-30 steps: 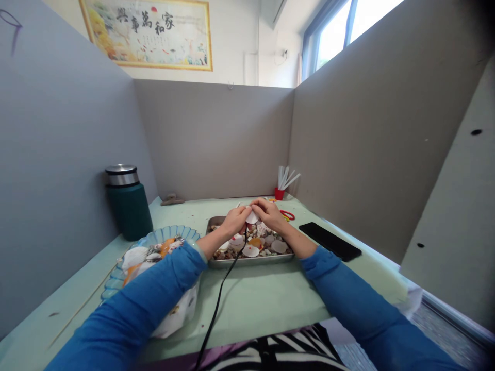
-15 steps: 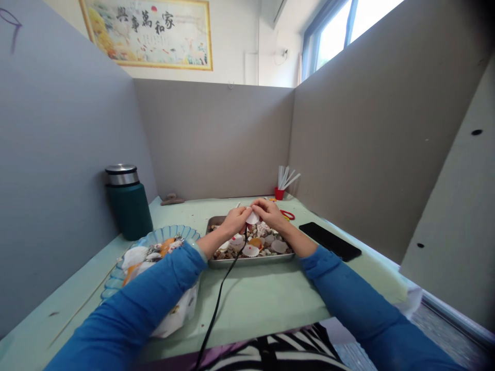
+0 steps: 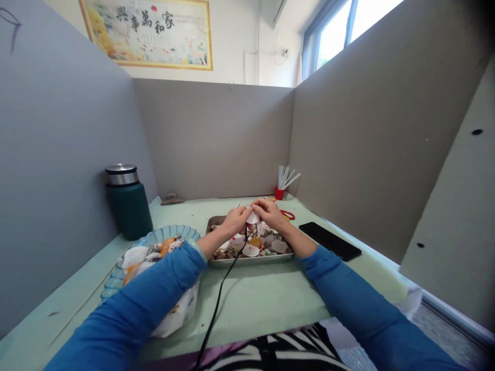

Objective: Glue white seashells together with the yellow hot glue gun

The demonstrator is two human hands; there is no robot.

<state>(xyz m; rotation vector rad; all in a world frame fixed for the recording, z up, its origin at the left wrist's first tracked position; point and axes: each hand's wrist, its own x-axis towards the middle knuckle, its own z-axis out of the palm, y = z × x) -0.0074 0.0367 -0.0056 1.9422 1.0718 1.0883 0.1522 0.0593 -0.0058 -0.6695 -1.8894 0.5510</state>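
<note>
A white seashell (image 3: 252, 218) is pinched between my two hands above a metal tray (image 3: 251, 264). My left hand (image 3: 235, 220) grips its left side, and my right hand (image 3: 269, 212) has thumb and fingers closed on the top right. A black cord (image 3: 223, 288) runs from just under my left hand down to the table's front edge; its upper end is hidden there. Beneath the hands, the tray holds many shells and small stones, among them an orange shell (image 3: 255, 242) and a flat white shell (image 3: 250, 251).
To the left, a blue scalloped dish (image 3: 110, 281) of shells lies partly under my left sleeve, near a green flask (image 3: 129, 206). A black phone (image 3: 330, 240) lies right of the tray. Behind are red-handled scissors (image 3: 288, 214) and a red cup (image 3: 279, 194) of white sticks. Grey partitions enclose three sides.
Almost nothing differs. Both hands stay over the tray with the white seashell between them, its angle shifted very slightly at most.
</note>
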